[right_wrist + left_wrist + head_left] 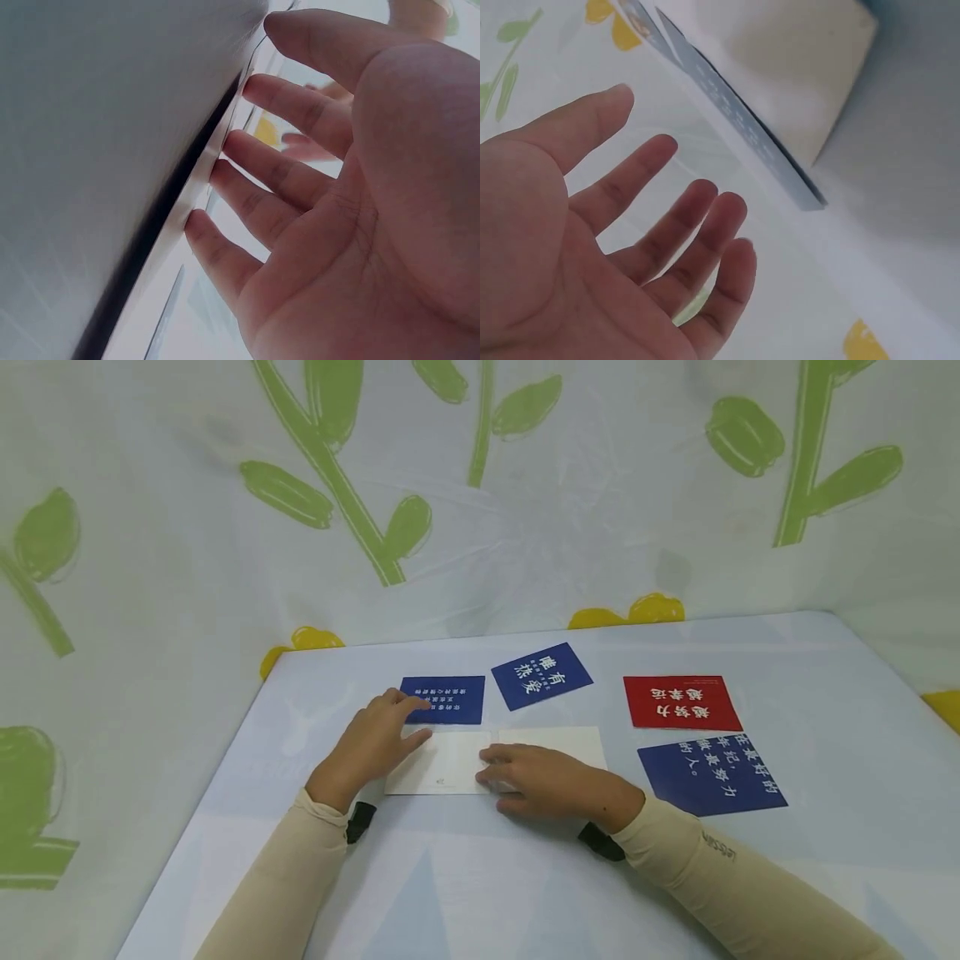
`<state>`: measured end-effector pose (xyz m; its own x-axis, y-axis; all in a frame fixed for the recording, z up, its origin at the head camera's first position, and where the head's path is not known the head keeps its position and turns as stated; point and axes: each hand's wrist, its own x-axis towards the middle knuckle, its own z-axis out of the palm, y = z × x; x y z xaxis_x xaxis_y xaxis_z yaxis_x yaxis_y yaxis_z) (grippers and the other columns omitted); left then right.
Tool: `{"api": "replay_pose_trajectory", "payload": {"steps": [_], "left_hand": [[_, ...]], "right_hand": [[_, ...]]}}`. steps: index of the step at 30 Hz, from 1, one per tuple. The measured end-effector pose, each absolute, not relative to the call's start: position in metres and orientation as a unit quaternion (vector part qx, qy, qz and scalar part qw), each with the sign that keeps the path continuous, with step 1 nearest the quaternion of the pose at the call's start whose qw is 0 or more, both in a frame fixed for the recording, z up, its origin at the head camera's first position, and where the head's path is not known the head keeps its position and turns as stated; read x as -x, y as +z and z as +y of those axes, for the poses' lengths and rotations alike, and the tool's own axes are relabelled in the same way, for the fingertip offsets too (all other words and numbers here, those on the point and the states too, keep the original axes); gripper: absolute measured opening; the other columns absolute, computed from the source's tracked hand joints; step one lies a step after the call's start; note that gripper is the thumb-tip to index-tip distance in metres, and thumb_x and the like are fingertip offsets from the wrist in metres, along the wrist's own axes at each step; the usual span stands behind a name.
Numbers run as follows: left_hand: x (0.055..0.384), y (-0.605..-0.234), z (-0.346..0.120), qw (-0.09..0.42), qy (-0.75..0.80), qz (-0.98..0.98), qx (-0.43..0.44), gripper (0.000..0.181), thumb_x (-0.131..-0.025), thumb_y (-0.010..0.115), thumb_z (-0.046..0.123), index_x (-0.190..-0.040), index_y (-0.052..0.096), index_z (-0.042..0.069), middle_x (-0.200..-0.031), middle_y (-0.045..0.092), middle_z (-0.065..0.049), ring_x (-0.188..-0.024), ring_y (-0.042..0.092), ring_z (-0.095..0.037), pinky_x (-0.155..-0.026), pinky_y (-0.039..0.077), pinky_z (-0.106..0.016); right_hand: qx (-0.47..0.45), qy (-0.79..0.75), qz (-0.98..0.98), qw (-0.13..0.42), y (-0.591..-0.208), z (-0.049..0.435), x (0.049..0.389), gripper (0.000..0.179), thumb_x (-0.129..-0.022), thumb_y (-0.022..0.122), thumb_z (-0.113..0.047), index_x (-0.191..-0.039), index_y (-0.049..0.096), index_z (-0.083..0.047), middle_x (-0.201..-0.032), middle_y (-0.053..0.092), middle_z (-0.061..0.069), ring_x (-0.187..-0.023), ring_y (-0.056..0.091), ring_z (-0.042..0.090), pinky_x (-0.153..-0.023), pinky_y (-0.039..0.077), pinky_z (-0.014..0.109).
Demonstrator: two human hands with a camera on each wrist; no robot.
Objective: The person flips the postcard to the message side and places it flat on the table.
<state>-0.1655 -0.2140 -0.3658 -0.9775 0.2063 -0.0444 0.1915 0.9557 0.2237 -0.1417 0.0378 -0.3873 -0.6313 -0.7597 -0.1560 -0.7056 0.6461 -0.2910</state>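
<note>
Two cream-white cards lie side by side on the table, the left card (pixel 442 768) and the right card (pixel 558 739). My right hand (pixel 543 781) lies over the seam between them, partly covering both. In the right wrist view its fingertips (pixel 196 219) touch a card's surface, fingers spread and slightly bent. My left hand (pixel 371 739) hovers at the left card's edge, near a blue card (pixel 461 693) with white writing. The left wrist view shows the left hand's palm and loosely bent fingers (pixel 731 217), with nothing held and a gap to the cards.
Behind the white cards lies a tilted blue card (pixel 551 689). To the right are a red card (pixel 682 714) and a larger-lettered blue card (pixel 667 772). The pale cloth-covered table (pixel 480 877) meets a leaf-printed curtain (pixel 562 527) at the back and left.
</note>
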Motion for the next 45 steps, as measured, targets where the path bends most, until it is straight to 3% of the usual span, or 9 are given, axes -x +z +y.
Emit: {"api": "replay_pose_trajectory", "payload": {"steps": [8,15,24,32,45], "left_hand": [[0.187,-0.367,-0.207,0.079,0.122,0.985,-0.096,0.054,-0.097,0.066,0.036,-0.146,0.051,0.019,-0.151,0.045,-0.019,-0.137,0.047,-0.041,-0.109,0.042,-0.058],[0.203,-0.371,-0.207,0.138,0.122,0.978,-0.097,0.065,-0.097,0.066,0.038,-0.155,0.039,0.025,-0.163,0.029,-0.014,-0.148,0.033,-0.041,-0.115,0.033,-0.060],[0.216,-0.380,-0.209,0.167,0.126,0.973,-0.098,0.075,-0.095,0.067,0.040,-0.159,0.028,0.029,-0.168,0.017,-0.013,-0.150,0.025,-0.043,-0.116,0.029,-0.063],[0.220,-0.383,-0.213,0.188,0.152,0.966,-0.092,0.077,-0.094,0.068,0.041,-0.159,0.028,0.030,-0.169,0.011,-0.011,-0.155,0.010,-0.037,-0.119,0.022,-0.062],[0.219,-0.383,-0.215,0.177,0.165,0.966,-0.090,0.067,-0.095,0.069,0.038,-0.154,0.039,0.028,-0.167,0.019,-0.009,-0.154,0.018,-0.037,-0.121,0.023,-0.057]], "right_hand": [[0.404,-0.113,0.898,0.135,-0.390,0.040,0.142,0.045,-0.094,0.069,-0.031,-0.138,0.062,-0.022,-0.154,0.048,0.002,-0.144,0.044,0.024,-0.114,0.042,0.041],[0.410,-0.107,0.896,0.134,-0.389,0.040,0.142,0.045,-0.094,0.069,-0.030,-0.138,0.061,-0.022,-0.154,0.048,0.002,-0.143,0.045,0.023,-0.114,0.042,0.041],[0.413,-0.101,0.895,0.135,-0.389,0.039,0.141,0.047,-0.094,0.070,-0.030,-0.139,0.060,-0.023,-0.155,0.047,0.001,-0.144,0.044,0.022,-0.115,0.040,0.040],[0.410,-0.093,0.897,0.135,-0.388,0.040,0.141,0.047,-0.094,0.069,-0.031,-0.140,0.059,-0.023,-0.155,0.046,0.001,-0.144,0.043,0.023,-0.116,0.039,0.041],[0.412,-0.092,0.896,0.137,-0.388,0.039,0.140,0.047,-0.094,0.069,-0.032,-0.139,0.058,-0.023,-0.155,0.046,0.002,-0.144,0.044,0.024,-0.116,0.039,0.042]]}}
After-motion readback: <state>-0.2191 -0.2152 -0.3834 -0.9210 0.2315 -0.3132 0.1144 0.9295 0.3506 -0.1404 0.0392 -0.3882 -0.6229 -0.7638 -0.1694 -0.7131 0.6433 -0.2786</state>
